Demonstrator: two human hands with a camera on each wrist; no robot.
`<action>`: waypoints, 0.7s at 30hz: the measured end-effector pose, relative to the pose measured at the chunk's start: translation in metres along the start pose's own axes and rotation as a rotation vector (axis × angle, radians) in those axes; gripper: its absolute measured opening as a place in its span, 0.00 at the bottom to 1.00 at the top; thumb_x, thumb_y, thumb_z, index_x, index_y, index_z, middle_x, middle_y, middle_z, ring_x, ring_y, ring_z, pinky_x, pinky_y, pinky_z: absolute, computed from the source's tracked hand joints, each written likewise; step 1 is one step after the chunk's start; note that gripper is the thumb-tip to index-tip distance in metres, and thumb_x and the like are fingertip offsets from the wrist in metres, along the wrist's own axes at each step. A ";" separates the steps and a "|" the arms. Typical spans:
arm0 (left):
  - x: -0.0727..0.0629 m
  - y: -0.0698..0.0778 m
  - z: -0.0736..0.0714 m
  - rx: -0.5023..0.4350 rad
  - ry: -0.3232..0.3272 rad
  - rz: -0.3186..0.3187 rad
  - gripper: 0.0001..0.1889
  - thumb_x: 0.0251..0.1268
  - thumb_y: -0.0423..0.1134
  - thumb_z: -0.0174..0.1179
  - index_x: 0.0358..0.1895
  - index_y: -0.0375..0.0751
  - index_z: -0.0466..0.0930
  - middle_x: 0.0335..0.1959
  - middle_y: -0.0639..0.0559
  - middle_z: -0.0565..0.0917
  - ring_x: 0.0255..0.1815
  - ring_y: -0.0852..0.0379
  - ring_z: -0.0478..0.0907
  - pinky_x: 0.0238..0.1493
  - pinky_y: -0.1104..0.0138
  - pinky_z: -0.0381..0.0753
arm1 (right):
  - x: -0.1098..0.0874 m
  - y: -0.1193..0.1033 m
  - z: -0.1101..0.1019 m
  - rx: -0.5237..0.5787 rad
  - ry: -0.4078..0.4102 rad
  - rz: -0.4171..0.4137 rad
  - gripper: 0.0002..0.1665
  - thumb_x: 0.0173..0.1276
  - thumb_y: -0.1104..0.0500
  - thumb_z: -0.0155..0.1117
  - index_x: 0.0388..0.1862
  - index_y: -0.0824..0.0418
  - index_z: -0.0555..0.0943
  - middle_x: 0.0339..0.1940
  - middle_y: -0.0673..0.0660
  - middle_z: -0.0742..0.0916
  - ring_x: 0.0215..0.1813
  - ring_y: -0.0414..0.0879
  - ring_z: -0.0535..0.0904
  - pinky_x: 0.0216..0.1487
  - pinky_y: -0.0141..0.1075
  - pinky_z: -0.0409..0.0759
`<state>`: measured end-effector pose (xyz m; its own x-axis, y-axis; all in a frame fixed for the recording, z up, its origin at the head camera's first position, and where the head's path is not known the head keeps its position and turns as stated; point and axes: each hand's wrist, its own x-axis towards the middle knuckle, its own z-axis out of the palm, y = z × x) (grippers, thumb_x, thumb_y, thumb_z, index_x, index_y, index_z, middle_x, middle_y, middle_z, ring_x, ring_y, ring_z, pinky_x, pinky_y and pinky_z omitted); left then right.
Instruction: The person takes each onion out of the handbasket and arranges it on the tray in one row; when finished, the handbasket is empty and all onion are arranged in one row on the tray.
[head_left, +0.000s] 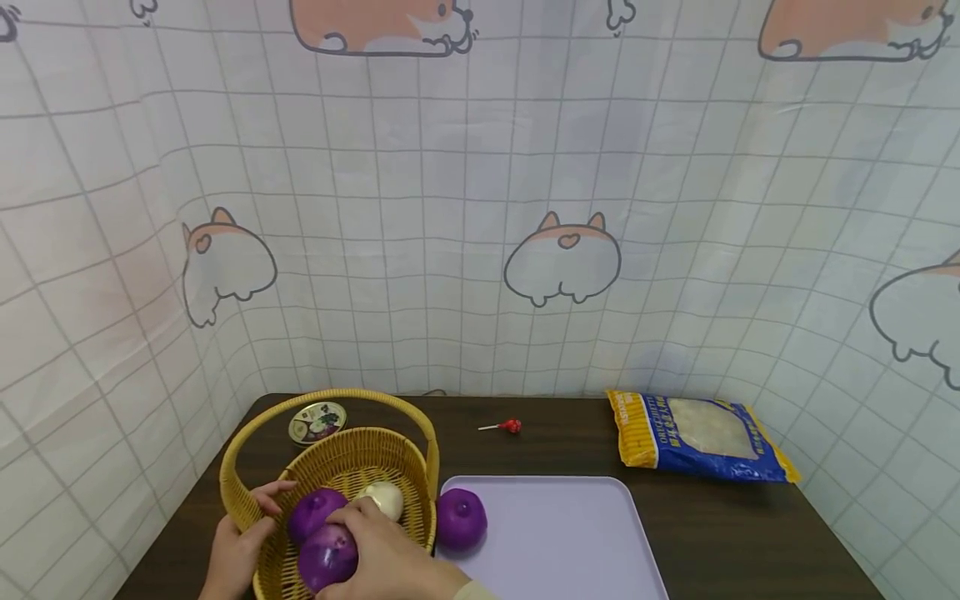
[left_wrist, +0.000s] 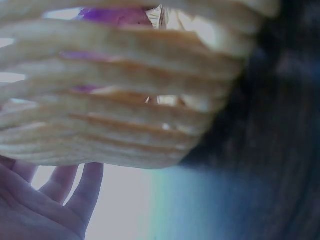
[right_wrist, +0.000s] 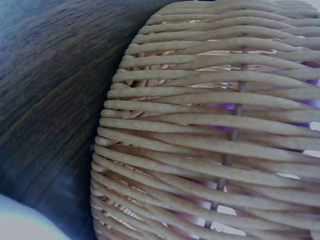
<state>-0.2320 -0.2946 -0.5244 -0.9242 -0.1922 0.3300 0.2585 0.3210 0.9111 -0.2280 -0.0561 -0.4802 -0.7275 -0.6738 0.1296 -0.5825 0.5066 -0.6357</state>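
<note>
A wicker basket (head_left: 341, 458) with a tall arched handle stands at the front left of the table in the head view. My left hand (head_left: 243, 537) grips its left rim by the foot of the handle; the left wrist view shows fingers (left_wrist: 85, 192) against the woven outside. Inside the basket, my right hand (head_left: 390, 550) holds a shiny purple onion (head_left: 327, 558). Behind that lies another purple onion (head_left: 315, 510), with a white onion (head_left: 384, 498) to its right. The right wrist view shows only the basket's woven wall (right_wrist: 200, 125), hiding that hand.
A pale lilac tray (head_left: 562, 533) lies right of the basket, with a purple onion (head_left: 461, 521) at its left edge. Behind are a round tin (head_left: 318, 422), a red lollipop (head_left: 510, 426) and a blue-yellow pasta bag (head_left: 701, 437). A patterned curtain (head_left: 465, 333) hangs behind the table.
</note>
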 end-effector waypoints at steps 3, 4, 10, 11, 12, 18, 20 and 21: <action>0.000 0.000 0.000 0.005 -0.003 -0.007 0.05 0.60 0.18 0.48 0.38 0.25 0.70 0.50 0.49 0.83 0.55 0.74 0.72 0.52 0.83 0.65 | -0.004 -0.001 -0.004 0.038 0.058 -0.020 0.44 0.51 0.39 0.75 0.66 0.46 0.69 0.58 0.41 0.74 0.53 0.31 0.72 0.46 0.30 0.77; 0.000 0.000 0.000 0.006 -0.004 -0.008 0.05 0.60 0.18 0.48 0.38 0.25 0.70 0.50 0.49 0.83 0.55 0.74 0.72 0.52 0.83 0.64 | -0.006 -0.001 -0.006 0.059 0.070 -0.017 0.45 0.51 0.38 0.74 0.66 0.46 0.68 0.57 0.40 0.74 0.54 0.31 0.71 0.47 0.30 0.77; 0.000 0.001 0.000 -0.024 0.000 -0.015 0.06 0.60 0.17 0.48 0.38 0.23 0.70 0.50 0.47 0.83 0.55 0.72 0.72 0.54 0.83 0.64 | -0.020 0.002 -0.024 0.298 0.126 0.029 0.46 0.53 0.38 0.74 0.69 0.41 0.65 0.59 0.41 0.74 0.51 0.31 0.73 0.45 0.31 0.79; 0.000 0.002 0.000 -0.027 0.001 -0.015 0.06 0.60 0.17 0.48 0.39 0.23 0.70 0.50 0.46 0.83 0.55 0.72 0.72 0.54 0.82 0.64 | -0.023 0.003 -0.026 0.344 0.134 0.026 0.46 0.53 0.39 0.74 0.70 0.41 0.64 0.60 0.41 0.74 0.50 0.31 0.73 0.45 0.30 0.79; 0.000 0.002 0.000 -0.027 0.002 -0.015 0.06 0.60 0.17 0.48 0.39 0.23 0.70 0.50 0.46 0.83 0.55 0.72 0.72 0.54 0.82 0.64 | -0.026 0.005 -0.028 0.388 0.139 0.022 0.47 0.54 0.40 0.75 0.70 0.40 0.64 0.61 0.42 0.74 0.50 0.32 0.74 0.45 0.30 0.79; -0.001 0.003 -0.001 -0.023 0.010 -0.033 0.06 0.60 0.17 0.48 0.40 0.23 0.69 0.51 0.46 0.83 0.56 0.72 0.71 0.54 0.83 0.65 | -0.041 0.016 -0.038 0.572 0.180 0.019 0.52 0.54 0.48 0.77 0.74 0.39 0.59 0.62 0.45 0.72 0.52 0.36 0.75 0.47 0.28 0.79; -0.001 0.004 0.000 -0.027 0.004 -0.040 0.06 0.60 0.18 0.48 0.40 0.23 0.69 0.52 0.45 0.82 0.56 0.71 0.72 0.54 0.82 0.65 | -0.047 0.020 -0.043 0.629 0.195 0.025 0.53 0.54 0.51 0.77 0.75 0.41 0.57 0.64 0.48 0.71 0.55 0.39 0.76 0.48 0.29 0.80; 0.000 0.004 0.000 -0.030 0.000 -0.043 0.06 0.60 0.18 0.48 0.40 0.23 0.69 0.53 0.44 0.82 0.56 0.70 0.72 0.54 0.82 0.65 | -0.050 0.023 -0.045 0.641 0.202 0.027 0.53 0.55 0.51 0.77 0.75 0.42 0.57 0.65 0.50 0.70 0.55 0.40 0.76 0.48 0.30 0.80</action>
<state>-0.2307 -0.2928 -0.5205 -0.9347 -0.2052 0.2902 0.2267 0.2845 0.9315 -0.2211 0.0131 -0.4670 -0.8289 -0.5196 0.2073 -0.2775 0.0603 -0.9588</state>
